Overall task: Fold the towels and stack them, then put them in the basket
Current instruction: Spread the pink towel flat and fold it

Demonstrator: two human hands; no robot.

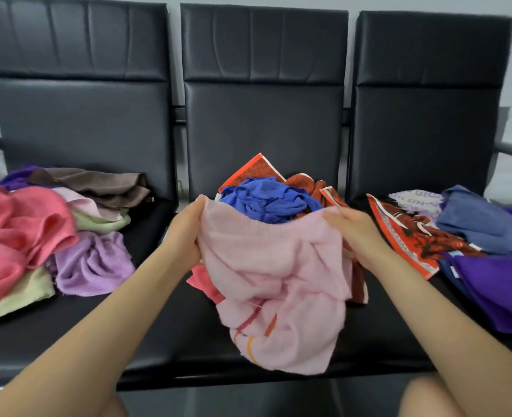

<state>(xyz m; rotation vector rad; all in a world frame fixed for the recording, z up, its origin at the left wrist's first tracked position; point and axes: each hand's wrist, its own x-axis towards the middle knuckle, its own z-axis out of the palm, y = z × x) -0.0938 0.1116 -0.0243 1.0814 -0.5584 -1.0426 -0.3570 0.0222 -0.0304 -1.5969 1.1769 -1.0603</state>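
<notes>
Gripping pink towel [275, 266] top edge, both hands [185, 233] [354, 233] | fingertips hidden behind cloth, seemingly pinching

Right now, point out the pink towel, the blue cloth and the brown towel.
pink towel [274, 266], head view, middle of the bunched cloth.
blue cloth [263, 200], head view, its crumpled middle.
brown towel [104, 183], head view, upper fold.
</notes>
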